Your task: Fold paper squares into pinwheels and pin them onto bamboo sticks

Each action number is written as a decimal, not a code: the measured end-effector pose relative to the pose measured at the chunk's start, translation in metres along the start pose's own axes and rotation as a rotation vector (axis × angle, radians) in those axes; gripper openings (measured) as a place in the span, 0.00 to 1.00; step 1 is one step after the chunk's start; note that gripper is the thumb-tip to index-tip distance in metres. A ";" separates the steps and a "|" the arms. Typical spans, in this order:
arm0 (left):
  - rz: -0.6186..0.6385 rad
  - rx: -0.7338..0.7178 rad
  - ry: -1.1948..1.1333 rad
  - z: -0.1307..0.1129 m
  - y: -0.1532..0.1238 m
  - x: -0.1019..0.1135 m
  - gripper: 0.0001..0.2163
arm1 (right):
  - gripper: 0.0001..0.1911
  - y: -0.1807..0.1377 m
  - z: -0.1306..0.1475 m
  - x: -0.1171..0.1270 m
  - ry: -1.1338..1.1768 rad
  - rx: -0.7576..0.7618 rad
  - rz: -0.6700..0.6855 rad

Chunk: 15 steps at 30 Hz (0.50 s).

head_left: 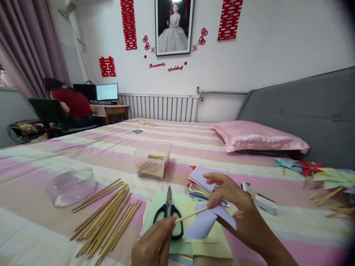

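Note:
My left hand pinches the lower end of a thin wooden stick. The stick's far end meets a lavender paper pinwheel with curved blades. My right hand is closed on that pinwheel, fingers at the point where stick and paper meet; how they are joined is hidden. Beneath lie dark-handled scissors, blades up and away from me, on green paper sheets and yellow paper sheets. Just behind my right hand sits a stack of coloured paper squares.
Loose wooden sticks and a clear plastic lid lie to the left. A clear box holds more sticks. Small white boxes and several finished pinwheels are at right. A pink pillow lies behind. A person sits at a desk.

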<state>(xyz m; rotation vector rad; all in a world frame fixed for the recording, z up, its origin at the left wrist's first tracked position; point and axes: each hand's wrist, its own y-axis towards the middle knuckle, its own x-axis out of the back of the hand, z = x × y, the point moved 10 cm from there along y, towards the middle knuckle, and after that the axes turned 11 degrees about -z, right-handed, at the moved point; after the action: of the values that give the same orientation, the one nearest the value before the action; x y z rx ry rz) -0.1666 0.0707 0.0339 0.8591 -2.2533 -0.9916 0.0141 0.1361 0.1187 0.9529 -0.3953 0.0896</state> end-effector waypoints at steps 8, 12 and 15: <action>-0.009 0.008 -0.010 0.000 0.000 0.001 0.12 | 0.05 0.002 0.004 -0.001 -0.040 0.032 0.024; -0.003 0.009 -0.017 0.001 0.000 0.001 0.12 | 0.07 -0.001 0.003 -0.005 -0.044 0.020 0.074; 0.009 0.005 -0.012 0.001 0.000 0.001 0.12 | 0.07 -0.002 0.001 -0.007 -0.033 0.009 0.106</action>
<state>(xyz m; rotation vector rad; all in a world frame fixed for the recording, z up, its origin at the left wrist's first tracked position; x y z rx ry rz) -0.1675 0.0706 0.0333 0.8464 -2.2687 -0.9898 0.0075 0.1346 0.1155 0.9430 -0.4758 0.1726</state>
